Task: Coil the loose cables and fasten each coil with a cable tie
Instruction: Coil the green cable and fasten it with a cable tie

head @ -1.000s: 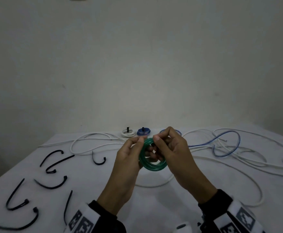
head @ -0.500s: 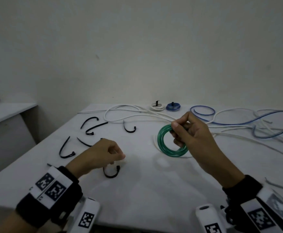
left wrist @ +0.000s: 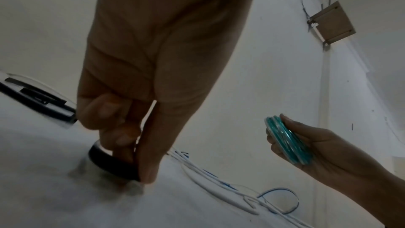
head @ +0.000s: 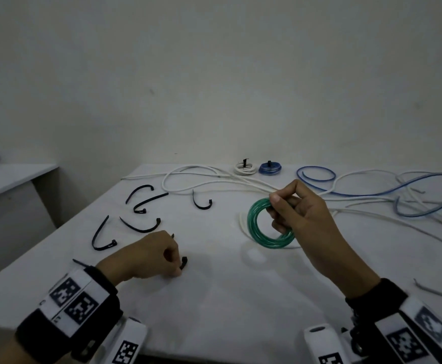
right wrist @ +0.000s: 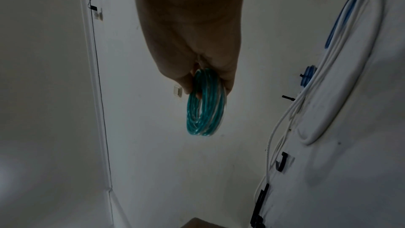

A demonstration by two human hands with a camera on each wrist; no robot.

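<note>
My right hand [head: 291, 208] holds a green cable coil [head: 260, 227] upright above the white table [head: 227, 298], thumb and fingers pinching its upper right side; the green coil [right wrist: 205, 105] hangs below the fingers in the right wrist view. My left hand [head: 159, 256] is down on the table at the near left, fingers curled and pinching a black cable tie [head: 184, 262]. In the left wrist view the thumb and fingers close on that curved black tie [left wrist: 109, 164] against the cloth. Most of the tie is hidden under the hand in the head view.
Several loose black ties [head: 138, 224] lie to the left. Two tied coils, white [head: 245, 168] and blue [head: 269, 168], sit at the far edge. Loose white cables [head: 201, 177] and a blue cable [head: 372, 191] sprawl across the back and right. A side shelf [head: 9, 177] stands left.
My left hand let go of the green coil, moved down and left to the table and closed on a black tie. My right hand kept the coil, and my head turned left.
</note>
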